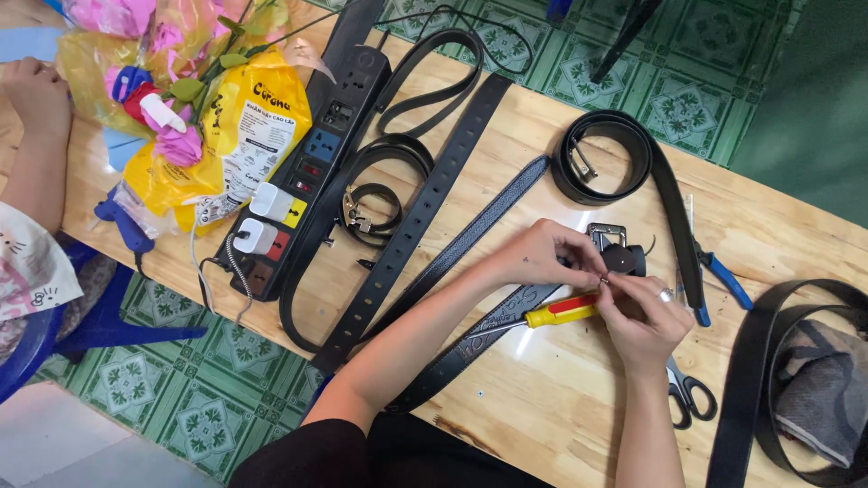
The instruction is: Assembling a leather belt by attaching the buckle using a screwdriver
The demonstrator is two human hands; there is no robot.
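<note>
Head view: left hand [542,255] and right hand [644,318] meet fingertip to fingertip, pinching a tiny metal piece [604,280], too small to identify, just in front of a belt buckle [613,244] on the wooden table [542,398]; yellow-handled screwdriver [561,313] lies beneath the hands on an embossed dark belt [470,339]; scissors [689,394] near the right wrist; blue-handled pliers [723,276] beside a coiled black belt [604,155]; black power strip [312,172] at left; another person's hand [36,95] at far left.
</note>
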